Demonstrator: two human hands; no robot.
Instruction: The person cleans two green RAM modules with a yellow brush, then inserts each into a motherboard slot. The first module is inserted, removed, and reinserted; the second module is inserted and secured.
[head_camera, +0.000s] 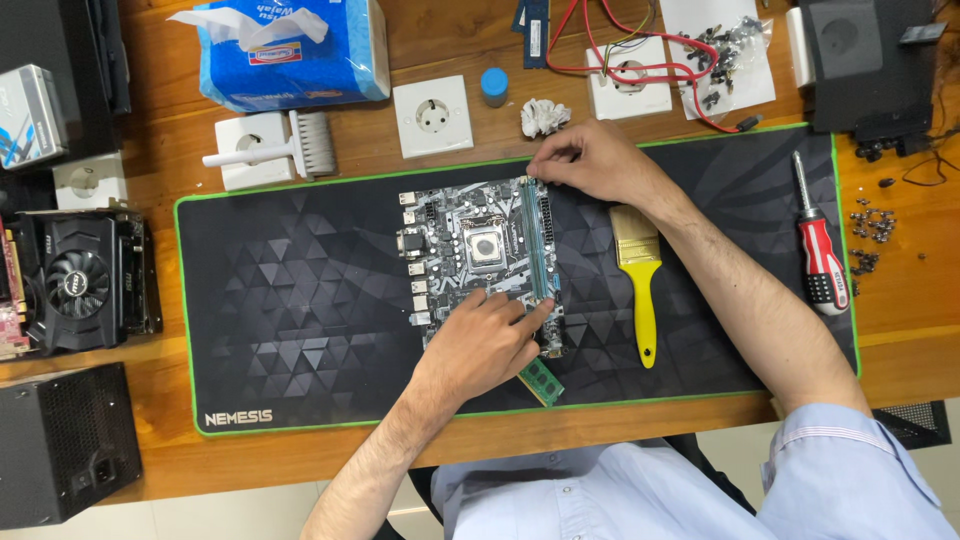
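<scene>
A computer motherboard lies in the middle of a black desk mat with a green edge. My left hand rests on the board's near right corner, fingertips pressing on the near end of a memory stick in its slot. My right hand pinches the far end of the same slot at the board's top edge. A loose green memory stick lies on the mat under my left hand.
A yellow-handled paintbrush and a red screwdriver lie right of the board. Loose screws, wall sockets, a tissue pack and a white brush sit behind. A graphics card and power supply are at the left.
</scene>
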